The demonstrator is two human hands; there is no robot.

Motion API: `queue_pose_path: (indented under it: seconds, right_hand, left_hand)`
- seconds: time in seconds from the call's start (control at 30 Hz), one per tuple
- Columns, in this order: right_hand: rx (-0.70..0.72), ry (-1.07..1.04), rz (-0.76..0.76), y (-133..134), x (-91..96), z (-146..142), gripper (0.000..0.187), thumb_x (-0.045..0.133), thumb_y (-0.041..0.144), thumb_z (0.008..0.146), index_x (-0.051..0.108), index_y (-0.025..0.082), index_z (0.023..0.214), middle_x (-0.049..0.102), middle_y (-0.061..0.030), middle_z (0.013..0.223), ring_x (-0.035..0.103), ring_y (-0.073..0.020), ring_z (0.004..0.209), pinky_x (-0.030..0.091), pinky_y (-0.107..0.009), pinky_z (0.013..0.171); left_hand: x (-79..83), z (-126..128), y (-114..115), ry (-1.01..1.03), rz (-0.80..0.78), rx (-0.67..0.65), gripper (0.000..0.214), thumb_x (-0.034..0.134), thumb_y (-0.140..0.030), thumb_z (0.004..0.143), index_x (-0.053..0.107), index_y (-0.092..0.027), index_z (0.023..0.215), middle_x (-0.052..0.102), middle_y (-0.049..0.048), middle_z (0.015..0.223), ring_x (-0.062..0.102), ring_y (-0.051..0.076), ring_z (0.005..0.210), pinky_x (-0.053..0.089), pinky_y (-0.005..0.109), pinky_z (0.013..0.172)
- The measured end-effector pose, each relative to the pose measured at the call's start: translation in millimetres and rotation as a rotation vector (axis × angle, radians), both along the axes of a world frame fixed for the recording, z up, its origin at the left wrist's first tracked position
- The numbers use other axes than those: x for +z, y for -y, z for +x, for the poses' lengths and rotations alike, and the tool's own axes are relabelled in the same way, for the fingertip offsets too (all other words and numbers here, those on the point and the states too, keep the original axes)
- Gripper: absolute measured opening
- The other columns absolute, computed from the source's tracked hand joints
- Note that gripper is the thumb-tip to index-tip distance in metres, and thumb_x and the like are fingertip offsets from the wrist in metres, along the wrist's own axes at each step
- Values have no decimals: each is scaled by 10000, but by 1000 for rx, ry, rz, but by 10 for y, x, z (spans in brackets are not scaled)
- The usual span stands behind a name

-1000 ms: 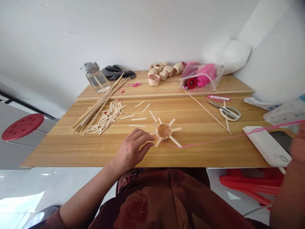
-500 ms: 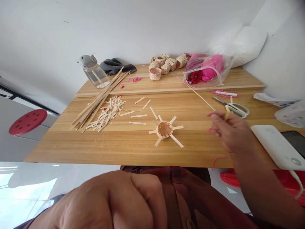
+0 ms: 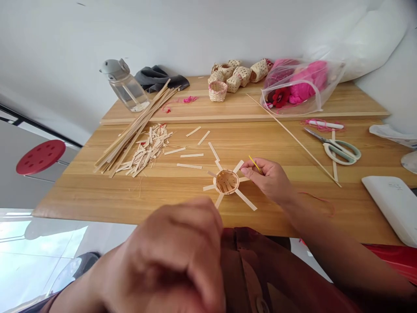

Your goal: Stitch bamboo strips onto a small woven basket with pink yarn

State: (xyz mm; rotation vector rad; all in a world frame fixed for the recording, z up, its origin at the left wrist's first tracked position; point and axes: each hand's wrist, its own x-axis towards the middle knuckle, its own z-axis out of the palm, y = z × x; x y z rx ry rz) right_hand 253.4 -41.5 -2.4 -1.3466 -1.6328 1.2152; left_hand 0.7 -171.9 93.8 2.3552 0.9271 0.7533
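Looking through the head camera, I find the small woven basket (image 3: pixel 227 181) on the near half of the table (image 3: pixel 169 195), its pale strips (image 3: pixel 246 200) fanned out around the rim. The right hand (image 3: pixel 251 169) is just right of it, thumb and fingers pinching a thin yellow stick (image 3: pixel 256 164). The left hand (image 3: pixel 172 256) is on the near-left side, between me and the basket, apart from it.

That left hand is badly blurred and large in my view; its fingers look curled, but I cannot tell whether it is closed or holds anything. The right fingers cover part of one strip, and I can't make out whether they touch it. Pink thread (image 3: pixel 321 199) shows faintly by the right forearm — its ends are unclear. The white device (image 3: pixel 389 206) runs off the right edge.

Half a second ago the right hand was farther right, near the scissors (image 3: pixel 327 141) — now it is beside the basket.
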Motion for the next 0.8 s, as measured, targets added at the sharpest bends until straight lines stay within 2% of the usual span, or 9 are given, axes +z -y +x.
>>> queue_pose_path:
  seconds: [0.03,0.1,0.17,0.33,0.43,0.53,0.63,0.7,0.8]
  right_hand:
    - [9,0,-7,16,-10,-12,283,681,458,852,683,175,852,448,59,588,310,-82,532,267,-237,517]
    - [29,-2,-22,46,-21,-25,281,669,454,864,686,174,873,510,39,631,343,-88,544,279,-237,516]
    - [46,1,-27,69,-14,-33,281,657,451,876,690,173,892,545,26,658,365,-92,551,287,-236,516]
    - [102,5,-34,74,53,-81,237,636,402,894,706,175,908,621,2,726,468,-103,599,368,-224,555]
    - [126,-12,-43,62,62,-107,221,638,386,887,707,177,906,667,-13,767,537,-116,630,407,-225,573]
    - [87,47,3,77,48,-97,209,640,384,890,704,187,920,590,26,624,456,-93,518,330,-222,493]
    - [-17,180,206,132,86,-61,177,652,356,905,708,204,976,454,76,493,310,-78,422,240,-241,446]
    - [21,270,418,179,159,-43,136,659,313,916,719,214,989,590,42,579,411,-86,459,319,-248,493]
    - [285,447,676,237,286,-49,132,615,244,952,732,215,1005,750,-34,860,629,-150,723,439,-283,696]
  left_hand:
    - [-22,16,-215,66,-84,-21,312,639,-535,908,665,-283,725,673,35,716,633,195,722,577,383,680]
    - [-162,32,-526,121,-5,130,175,698,-366,911,657,-237,800,691,39,854,634,188,854,560,367,781]
    - [-382,27,-673,31,77,169,126,738,-294,884,671,-219,962,701,59,1042,612,213,1023,529,393,913]
    - [-802,-16,-720,-137,167,126,399,705,-247,906,575,-201,1280,644,92,1296,536,246,1198,468,446,1063]
    - [-865,-24,-747,-108,161,108,415,697,-259,912,559,-197,1298,668,96,1250,559,242,1163,493,444,1038]
    - [-876,-23,-769,-47,151,142,418,705,-266,907,557,-199,1293,694,95,1183,596,232,1089,527,429,975]
    - [-882,-14,-769,-33,171,175,336,692,-234,916,584,-199,1231,713,78,1108,618,209,1022,547,387,919]
    - [-879,0,-760,-34,168,181,257,686,-216,918,608,-193,1162,715,67,1073,621,196,1005,549,357,906]
    - [-856,31,-740,-41,148,185,143,656,-185,933,631,-189,1073,711,62,1065,619,185,981,548,335,888]
